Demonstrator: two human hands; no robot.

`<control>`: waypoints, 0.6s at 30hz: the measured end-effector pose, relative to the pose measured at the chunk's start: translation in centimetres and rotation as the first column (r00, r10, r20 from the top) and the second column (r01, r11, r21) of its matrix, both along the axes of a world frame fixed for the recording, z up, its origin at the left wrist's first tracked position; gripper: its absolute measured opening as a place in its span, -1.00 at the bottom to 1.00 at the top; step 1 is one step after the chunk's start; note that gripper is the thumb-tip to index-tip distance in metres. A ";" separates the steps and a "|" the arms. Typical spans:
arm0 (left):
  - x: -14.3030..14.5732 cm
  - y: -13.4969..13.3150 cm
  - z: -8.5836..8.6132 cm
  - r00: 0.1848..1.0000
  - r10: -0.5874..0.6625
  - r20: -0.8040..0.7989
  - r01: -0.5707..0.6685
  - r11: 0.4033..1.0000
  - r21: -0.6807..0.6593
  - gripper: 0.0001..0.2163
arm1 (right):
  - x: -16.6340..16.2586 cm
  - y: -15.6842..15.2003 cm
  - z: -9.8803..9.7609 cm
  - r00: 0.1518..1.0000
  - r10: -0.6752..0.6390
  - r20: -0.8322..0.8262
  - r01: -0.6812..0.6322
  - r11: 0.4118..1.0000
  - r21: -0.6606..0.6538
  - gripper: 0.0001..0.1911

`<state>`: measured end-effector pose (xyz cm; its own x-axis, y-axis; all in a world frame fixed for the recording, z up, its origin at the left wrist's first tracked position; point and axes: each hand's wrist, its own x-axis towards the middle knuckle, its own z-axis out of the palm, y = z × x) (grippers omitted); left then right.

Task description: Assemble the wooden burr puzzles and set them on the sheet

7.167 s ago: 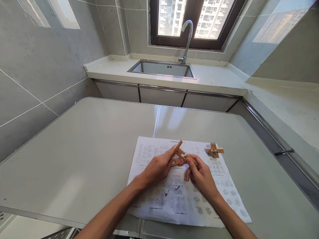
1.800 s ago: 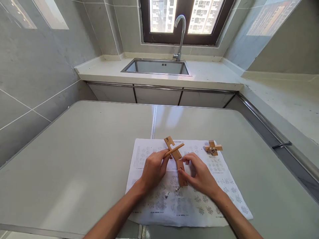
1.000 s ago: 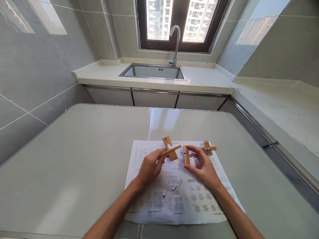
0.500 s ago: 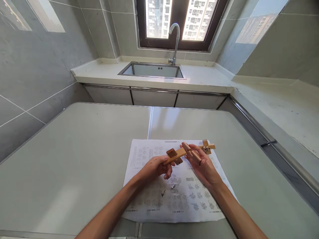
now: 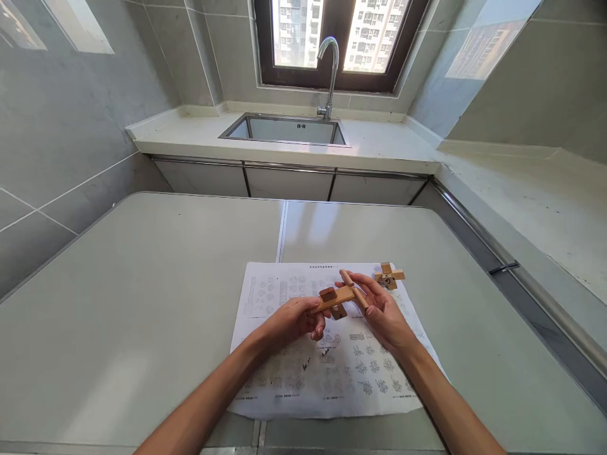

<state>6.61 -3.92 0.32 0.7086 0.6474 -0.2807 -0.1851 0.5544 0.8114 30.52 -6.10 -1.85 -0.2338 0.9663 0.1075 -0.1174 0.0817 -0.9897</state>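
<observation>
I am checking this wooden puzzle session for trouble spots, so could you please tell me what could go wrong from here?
1. The left hand pinches the crossed wooden pieces only at one end; they could twist apart or drop.
2. The right hand brings its wooden bar in at an angle, so it may jam rather than seat.
3. The small assembled cross lies just beyond the right hand's fingers, and a slip could knock it off the instruction sheet.
</observation>
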 end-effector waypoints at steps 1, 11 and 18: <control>0.0 0.0 0.1 1.000 0.009 -0.006 -0.009 1.000 0.000 -0.68 | 0.0 0.0 0.1 1.000 -0.001 0.000 0.001 1.000 -0.009 -0.12; -0.7 0.3 -0.6 0.993 -0.040 -0.111 0.050 0.995 0.091 -0.61 | -0.7 -0.3 0.0 0.989 0.102 0.106 -0.100 0.995 -0.022 -0.14; -0.4 0.2 0.1 0.952 0.077 -0.297 0.019 0.951 0.308 -0.50 | -0.9 -0.5 0.0 0.979 0.095 0.180 -0.095 0.995 -0.009 -0.16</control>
<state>6.22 -3.74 0.40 0.6010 0.7541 -0.2649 0.0829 0.2708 0.9591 29.64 -6.59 -1.85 -0.3398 0.9389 0.0554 0.0554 0.0788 -0.9954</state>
